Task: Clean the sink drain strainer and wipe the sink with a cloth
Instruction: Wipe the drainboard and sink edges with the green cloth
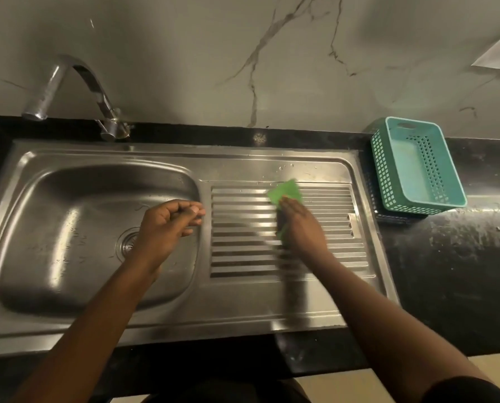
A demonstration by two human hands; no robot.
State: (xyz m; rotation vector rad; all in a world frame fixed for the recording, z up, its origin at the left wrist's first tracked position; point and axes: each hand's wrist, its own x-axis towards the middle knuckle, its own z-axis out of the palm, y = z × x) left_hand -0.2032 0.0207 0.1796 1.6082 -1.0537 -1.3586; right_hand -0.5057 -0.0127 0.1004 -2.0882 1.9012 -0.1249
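At the sink's (pixel 161 154) back left corner the faucet (pixel 68 88) arches over the basin, no water visible from it. On the basin floor sits the drain strainer (pixel 126 242), seated in its hole and half hidden by the wrist. The left hand (pixel 167 222) hovers over the basin's right edge, fingers loosely curled toward the thumb, with nothing visible in them. Across the divide is the ribbed draining board (pixel 243 237), and here's the action: the green cloth (pixel 286 191) lies near the board's back edge, pinned flat under the right hand (pixel 301 225). Its fingers are straight, pressing rather than gripping (the frame is blurred here, so finer detail is lost). That cloth looks thin, light and limp, so it should fold into the grooves under pressure. It will likely bunch or slip on wet steel unless the palm stays spread over its middle. Lifting it calls for a pinch at the free edge beyond the fingertips. The strainer, by contrast, looks rigid metal, probably slick, best hooked at its centre or rim. Past the sink's right edge a teal basket (pixel 417 170) rests on the dark counter (pixel 452 271).
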